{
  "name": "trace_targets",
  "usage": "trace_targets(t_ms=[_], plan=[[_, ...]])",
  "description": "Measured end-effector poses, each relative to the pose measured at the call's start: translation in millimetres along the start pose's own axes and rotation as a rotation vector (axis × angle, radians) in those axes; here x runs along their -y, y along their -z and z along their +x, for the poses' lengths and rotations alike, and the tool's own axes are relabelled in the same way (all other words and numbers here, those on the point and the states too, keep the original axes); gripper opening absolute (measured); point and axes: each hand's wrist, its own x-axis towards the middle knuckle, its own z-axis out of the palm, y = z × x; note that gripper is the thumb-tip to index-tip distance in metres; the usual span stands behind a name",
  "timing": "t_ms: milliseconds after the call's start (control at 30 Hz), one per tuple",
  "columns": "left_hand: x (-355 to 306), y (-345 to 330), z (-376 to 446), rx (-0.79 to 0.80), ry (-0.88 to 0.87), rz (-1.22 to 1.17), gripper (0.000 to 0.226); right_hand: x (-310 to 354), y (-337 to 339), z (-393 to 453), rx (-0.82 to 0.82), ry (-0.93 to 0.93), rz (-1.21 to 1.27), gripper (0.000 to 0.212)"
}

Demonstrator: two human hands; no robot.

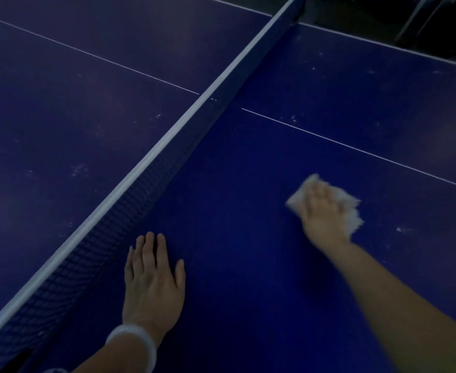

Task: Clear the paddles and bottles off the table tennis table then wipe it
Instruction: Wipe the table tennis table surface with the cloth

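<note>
The blue table tennis table fills the view. My right hand presses a white cloth flat against the table surface right of the net; the hand and cloth are blurred, and most of the cloth lies under the palm. My left hand rests flat on the table beside the net, fingers straight and together, holding nothing. A white band circles its wrist. No paddles or bottles are in view.
The net with its white top band runs diagonally from bottom left to top right. A thin white centre line crosses the table. Small pale specks dot the surface. Dark objects stand beyond the far edge at top right.
</note>
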Motion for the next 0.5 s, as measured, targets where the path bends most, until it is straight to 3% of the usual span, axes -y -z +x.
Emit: trace_targets(t_ms=[67,133,233,300,367,433,500], plan=[[1,-1,-1,0.004,0.000,0.000,0.071,-14,13,8,0.055,-0.370,0.111,0.061],[2,-2,0,0.003,-0.007,-0.003,0.073,11,14,-4,0.027,-0.457,0.098,0.060],[3,-7,-1,-0.009,-0.018,-0.007,0.073,77,-2,-52,-0.082,-0.059,-0.004,0.061],[4,-11,0,-0.041,-0.029,0.011,0.070,103,-10,-96,-0.012,0.313,-0.018,0.062],[7,-16,1,-0.055,-0.043,0.019,0.073,87,-10,-105,0.047,0.468,-0.028,0.062],[8,-17,1,-0.066,-0.053,0.030,0.071,54,-9,-94,0.012,0.257,-0.035,0.063],[8,-17,1,-0.062,-0.051,0.035,0.066,35,-4,-83,0.014,-0.198,0.055,0.062]])
